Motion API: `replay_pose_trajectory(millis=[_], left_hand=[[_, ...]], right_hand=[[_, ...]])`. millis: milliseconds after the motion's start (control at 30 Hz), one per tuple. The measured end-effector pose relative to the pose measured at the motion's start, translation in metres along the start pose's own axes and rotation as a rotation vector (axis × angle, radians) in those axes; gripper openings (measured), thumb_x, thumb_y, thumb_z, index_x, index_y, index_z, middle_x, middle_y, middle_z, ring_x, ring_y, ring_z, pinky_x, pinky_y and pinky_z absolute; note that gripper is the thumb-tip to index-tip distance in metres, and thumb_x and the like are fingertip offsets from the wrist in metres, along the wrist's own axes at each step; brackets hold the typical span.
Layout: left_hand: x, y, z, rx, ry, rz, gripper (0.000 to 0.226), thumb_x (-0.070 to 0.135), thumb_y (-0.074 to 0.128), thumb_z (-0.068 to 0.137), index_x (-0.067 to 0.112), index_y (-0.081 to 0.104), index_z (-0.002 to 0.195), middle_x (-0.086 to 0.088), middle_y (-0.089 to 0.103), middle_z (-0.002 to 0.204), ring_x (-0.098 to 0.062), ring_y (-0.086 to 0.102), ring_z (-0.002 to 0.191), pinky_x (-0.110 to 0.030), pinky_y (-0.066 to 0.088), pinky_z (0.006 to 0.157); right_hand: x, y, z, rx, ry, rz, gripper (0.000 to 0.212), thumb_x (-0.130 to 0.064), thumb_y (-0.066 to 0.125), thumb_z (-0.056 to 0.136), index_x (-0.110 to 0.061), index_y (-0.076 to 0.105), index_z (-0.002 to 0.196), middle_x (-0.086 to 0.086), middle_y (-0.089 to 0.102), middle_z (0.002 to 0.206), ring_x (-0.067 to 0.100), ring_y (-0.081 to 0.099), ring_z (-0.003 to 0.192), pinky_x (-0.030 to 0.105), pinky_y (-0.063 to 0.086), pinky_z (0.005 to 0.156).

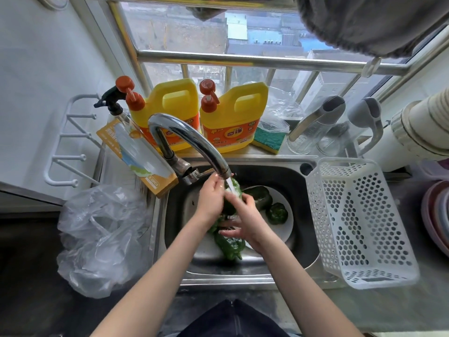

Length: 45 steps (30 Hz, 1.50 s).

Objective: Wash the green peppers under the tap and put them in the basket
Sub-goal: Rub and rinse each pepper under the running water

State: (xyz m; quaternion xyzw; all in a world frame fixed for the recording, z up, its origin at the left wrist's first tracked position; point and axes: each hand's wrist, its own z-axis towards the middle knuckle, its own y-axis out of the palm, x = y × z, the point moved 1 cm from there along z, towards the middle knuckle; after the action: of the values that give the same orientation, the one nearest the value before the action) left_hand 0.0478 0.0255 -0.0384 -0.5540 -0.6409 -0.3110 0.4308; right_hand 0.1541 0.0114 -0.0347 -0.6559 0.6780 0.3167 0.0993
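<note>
Both hands, the left hand [211,194] and right hand [245,215], clasped one pepper [233,188] under the tap [194,139]; turning it would rinse every side.

The sink [286,268] sits at the centre of the counter. Behind it, along the window ledge, stand two detergent jugs [233,117] side by side, with a sponge [268,139] just right of them and two glass jars [313,132] further right. The tap [194,142] rises from the sink's back left corner and arches over the basin. A spray bottle [114,105] and a box [138,156] stand at the sink's back left. A plastic bag [102,239] lies left of the sink. The basket [359,220] rests on the sink's right edge. In the sink lies a plate [284,215] with peppers [277,212] on it; both hands [211,195] hold one pepper [234,188] under the tap.
</note>
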Motion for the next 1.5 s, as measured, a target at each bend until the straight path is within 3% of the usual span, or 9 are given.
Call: replay_pose_trajectory(millis=[133, 267, 467, 600, 800, 1000, 1267, 1367, 1500], left_hand=[[0.0, 0.001, -0.005, -0.116, 0.123, 0.101, 0.031, 0.013, 0.036, 0.1, 0.019, 0.064, 0.111, -0.007, 0.064, 0.107, -0.02, 0.06, 0.102, -0.029, 0.048, 0.088], [0.013, -0.011, -0.009, -0.362, 0.124, 0.063, 0.036, 0.006, 0.036, 0.1, 0.019, 0.058, 0.125, -0.001, 0.061, 0.115, -0.008, 0.056, 0.11, -0.013, 0.045, 0.093], [0.009, -0.019, -0.009, -0.411, 0.084, 0.043, 0.033, 0.013, 0.041, 0.1, 0.029, 0.055, 0.126, -0.001, 0.059, 0.119, -0.015, 0.055, 0.115, -0.027, 0.043, 0.102], [0.013, -0.017, 0.004, -0.353, 0.035, 0.099, 0.058, 0.059, 0.06, 0.076, 0.03, 0.056, 0.127, 0.001, 0.059, 0.126, -0.016, 0.055, 0.12, -0.038, 0.043, 0.105], [0.012, -0.009, 0.016, -0.449, -0.258, -0.136, 0.088, 0.057, 0.078, 0.065, 0.029, 0.038, 0.14, -0.008, 0.057, 0.131, -0.028, 0.061, 0.116, -0.054, 0.053, 0.089], [0.006, -0.01, 0.017, -0.27, -0.227, 0.1, 0.105, 0.093, 0.053, 0.051, 0.027, 0.046, 0.133, -0.005, 0.058, 0.128, -0.027, 0.058, 0.115, -0.053, 0.049, 0.096], [-0.006, -0.01, 0.003, -0.195, -0.34, -0.091, 0.049, 0.057, 0.046, 0.091, 0.022, 0.048, 0.125, -0.006, 0.058, 0.119, -0.024, 0.062, 0.103, -0.047, 0.057, 0.081], [0.001, -0.009, -0.003, -0.21, -0.212, -0.152, 0.039, 0.052, 0.038, 0.096, 0.025, 0.055, 0.119, -0.008, 0.06, 0.121, -0.021, 0.061, 0.104, -0.045, 0.057, 0.081], [0.009, -0.003, -0.017, -0.248, -0.114, -0.221, 0.045, 0.061, 0.037, 0.089, 0.029, 0.053, 0.116, -0.003, 0.061, 0.116, -0.021, 0.062, 0.103, -0.041, 0.057, 0.073]], right_hand=[[0.002, 0.002, 0.001, 0.03, -0.077, -0.022, 0.056, -0.046, 0.059, 0.089, -0.03, 0.03, 0.133, 0.011, 0.051, 0.128, 0.034, 0.06, 0.11, 0.044, 0.06, 0.073], [-0.003, -0.006, 0.0, -0.028, -0.029, -0.107, 0.052, -0.048, 0.051, 0.093, -0.028, 0.031, 0.137, 0.011, 0.052, 0.127, 0.035, 0.061, 0.108, 0.039, 0.059, 0.066], [-0.022, -0.021, -0.005, -0.281, 0.082, -0.313, 0.047, -0.038, 0.046, 0.099, -0.033, 0.025, 0.141, 0.017, 0.051, 0.131, 0.039, 0.069, 0.094, 0.045, 0.056, 0.087], [-0.031, -0.021, -0.001, -0.313, 0.011, -0.086, 0.035, -0.022, 0.036, 0.103, -0.03, 0.031, 0.136, 0.022, 0.046, 0.134, 0.047, 0.067, 0.093, 0.048, 0.058, 0.082], [-0.05, -0.017, 0.005, -0.238, -0.163, -0.068, 0.072, -0.002, 0.048, 0.077, -0.042, 0.036, 0.136, 0.014, 0.044, 0.132, 0.038, 0.053, 0.119, 0.059, 0.052, 0.088], [-0.06, -0.015, 0.001, -0.089, -0.087, -0.729, 0.04, -0.041, 0.053, 0.093, -0.022, 0.033, 0.122, 0.006, 0.056, 0.11, 0.022, 0.06, 0.1, 0.038, 0.057, 0.076], [-0.049, -0.005, -0.003, 0.079, -0.472, -1.138, 0.039, -0.048, 0.037, 0.097, -0.026, 0.037, 0.128, 0.007, 0.063, 0.095, 0.024, 0.063, 0.08, 0.043, 0.056, 0.071], [-0.048, -0.002, -0.007, 0.186, -0.672, -1.192, 0.032, -0.044, 0.032, 0.099, -0.017, 0.048, 0.107, 0.006, 0.059, 0.073, 0.028, 0.059, 0.068, 0.04, 0.048, 0.058], [-0.048, 0.002, -0.008, 0.484, -0.731, -0.89, 0.048, -0.045, 0.024, 0.102, -0.013, 0.056, 0.084, 0.0, 0.057, 0.07, 0.018, 0.055, 0.067, 0.033, 0.038, 0.061]])
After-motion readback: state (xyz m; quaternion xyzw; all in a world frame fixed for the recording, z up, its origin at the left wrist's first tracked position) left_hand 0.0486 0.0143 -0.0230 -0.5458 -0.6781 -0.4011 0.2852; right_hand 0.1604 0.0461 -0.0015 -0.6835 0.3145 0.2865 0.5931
